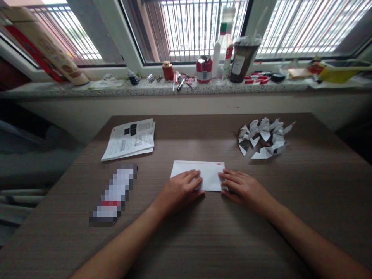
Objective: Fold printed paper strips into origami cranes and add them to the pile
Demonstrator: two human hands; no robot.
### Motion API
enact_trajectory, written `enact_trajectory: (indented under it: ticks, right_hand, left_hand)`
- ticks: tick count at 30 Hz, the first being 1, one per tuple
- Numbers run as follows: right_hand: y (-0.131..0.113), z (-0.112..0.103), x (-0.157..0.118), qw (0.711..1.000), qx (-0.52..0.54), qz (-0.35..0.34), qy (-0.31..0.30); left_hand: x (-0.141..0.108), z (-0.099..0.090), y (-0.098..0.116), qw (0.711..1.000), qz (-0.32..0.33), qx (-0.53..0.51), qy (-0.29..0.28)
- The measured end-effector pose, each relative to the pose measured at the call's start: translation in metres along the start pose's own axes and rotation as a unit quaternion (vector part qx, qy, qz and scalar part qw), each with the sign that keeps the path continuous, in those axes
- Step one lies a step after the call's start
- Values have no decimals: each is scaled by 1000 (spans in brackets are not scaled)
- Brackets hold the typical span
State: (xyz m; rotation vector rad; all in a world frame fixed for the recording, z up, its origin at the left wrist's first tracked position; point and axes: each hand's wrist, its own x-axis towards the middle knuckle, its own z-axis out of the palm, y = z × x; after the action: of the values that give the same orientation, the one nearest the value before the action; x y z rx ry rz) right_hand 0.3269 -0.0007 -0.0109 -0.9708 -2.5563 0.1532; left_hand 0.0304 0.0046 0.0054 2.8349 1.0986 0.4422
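Left hand and right hand touch paper; a cup holds dark liquid.

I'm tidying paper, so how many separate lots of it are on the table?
3: white paper under the left hand and right hand, a stack at the table's far left, and a cluster of folded pieces at its far right. Sheets within may be hidden.

Bright light comes in through the big windows past the hands, with white frames around the glass. Outside are thin upright bars and blurry tall buildings. Below the glass is a speckled stone sill, then a pale wall. Under the hands is a brown worktop with fine lines.
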Motion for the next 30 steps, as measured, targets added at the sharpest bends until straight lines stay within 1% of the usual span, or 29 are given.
enact_trajectory:
  ticks: [4, 9, 11, 17, 22, 25, 28, 30]
  right_hand:
    - [-2, -1, 1, 1000, 8, 4, 18]
    - [6, -6, 2, 998, 59, 11, -18]
    - [11, -6, 1, 997, 81, 13, -11]
    - [18, -5, 3, 991, 123, 45, 21]
    - [16, -7, 11, 987, 128, 89, 47]
    - [15, -8, 17, 987, 106, 116, 38]
    - [13, -8, 25, 988, 77, 133, 19]
    - [12, -8, 33, 988, 61, 141, 10]
  left_hand:
    - [0, 4, 1, 1000, 5, 6, 20]
    - [0, 6, 2, 999, 3, 9, 41]
    - [0, 6, 2, 999, 3, 6, 43]
    - [-4, 6, -1, 999, 24, -36, 18]
    - [-7, 6, -2, 994, 72, -73, -24]
    - [-8, 4, -2, 993, 82, -85, -28]
    - [-9, 0, 0, 995, 64, -78, -18]
    - [-9, -3, 2, 995, 56, -75, -21]
